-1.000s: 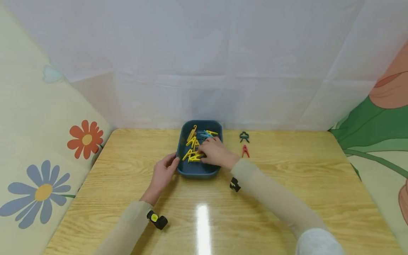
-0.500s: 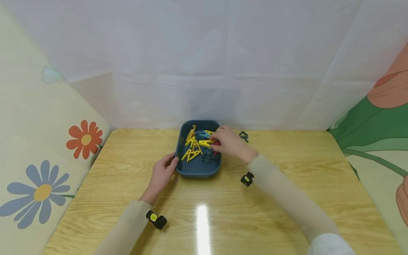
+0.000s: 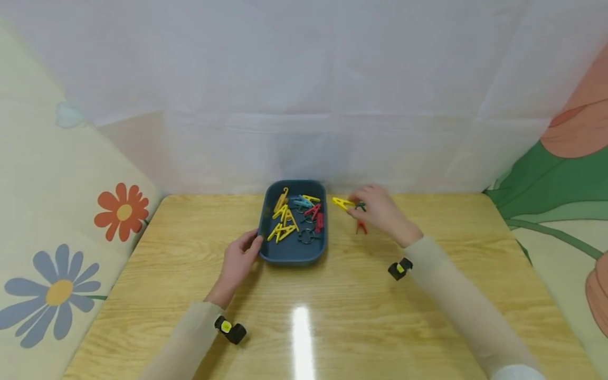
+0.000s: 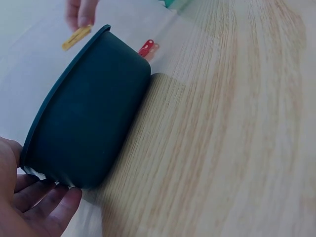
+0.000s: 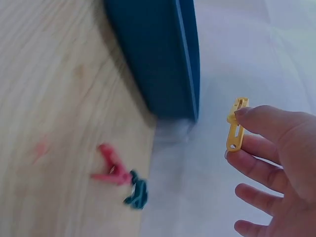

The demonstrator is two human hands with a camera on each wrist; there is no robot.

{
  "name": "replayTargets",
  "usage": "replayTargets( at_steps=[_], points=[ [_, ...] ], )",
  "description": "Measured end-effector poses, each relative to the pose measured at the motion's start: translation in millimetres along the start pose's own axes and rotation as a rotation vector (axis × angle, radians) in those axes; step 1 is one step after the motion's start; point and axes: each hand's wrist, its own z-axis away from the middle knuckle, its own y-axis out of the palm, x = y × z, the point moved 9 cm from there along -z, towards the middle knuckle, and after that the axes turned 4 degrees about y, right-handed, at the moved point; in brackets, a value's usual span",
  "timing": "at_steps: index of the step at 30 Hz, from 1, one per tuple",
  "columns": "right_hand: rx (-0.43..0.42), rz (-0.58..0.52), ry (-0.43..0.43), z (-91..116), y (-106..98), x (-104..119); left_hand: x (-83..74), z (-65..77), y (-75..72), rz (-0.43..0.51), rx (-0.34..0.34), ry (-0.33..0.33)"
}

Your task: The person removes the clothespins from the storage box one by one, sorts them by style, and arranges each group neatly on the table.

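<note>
A yellow clip (image 3: 340, 202), the piece in hand, is held in the air just beyond the 3 o'clock side of the blue tray (image 3: 291, 260), apart from its rim. The right hand (image 3: 380, 211) pinches it between thumb and index finger; in the right wrist view the remaining fingers are spread and loosely bent. Below the right hand, a dark green clip (image 3: 361, 206), partly covered in the head view, and a red clip (image 3: 362, 227) lie close together on the table. Within the tray, reckoned from its centre, a hooked orange-yellow clip (image 3: 282, 200) lies towards 11 o'clock, a blue clip (image 3: 303, 201) towards 1, red pieces (image 3: 319, 222) near 3, a dark ring-shaped piece (image 3: 306, 236) between 4 and 5, and a group of yellow clips (image 3: 283, 231) towards 8. The left hand (image 3: 239, 257) grips the tray's outer edge at 8 o'clock, its fingers bent against the lower wall. A wood-grained table (image 3: 351, 306) supports the tray; a white cloth (image 3: 247, 95) hangs behind at 12 o'clock, and a printed orange flower (image 3: 124, 212) appears towards 9.
</note>
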Motion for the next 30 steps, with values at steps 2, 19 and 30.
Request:
replayTargets(
  at_steps=[2, 19, 30],
  points=[
    [-0.004, -0.016, 0.032, 5.6, 0.6, -9.8, 0.8, 0.2, -0.6, -0.005, -0.002, 0.000],
    [-0.034, -0.034, 0.283, 41.0, 23.1, -70.9, 1.7, -1.7, -0.3, 0.006, 0.005, 0.010],
    [-0.041, -0.004, 0.406, 57.7, 39.7, -93.3, 3.4, -0.9, 0.5, 0.001, -0.006, 0.031]
  ],
)
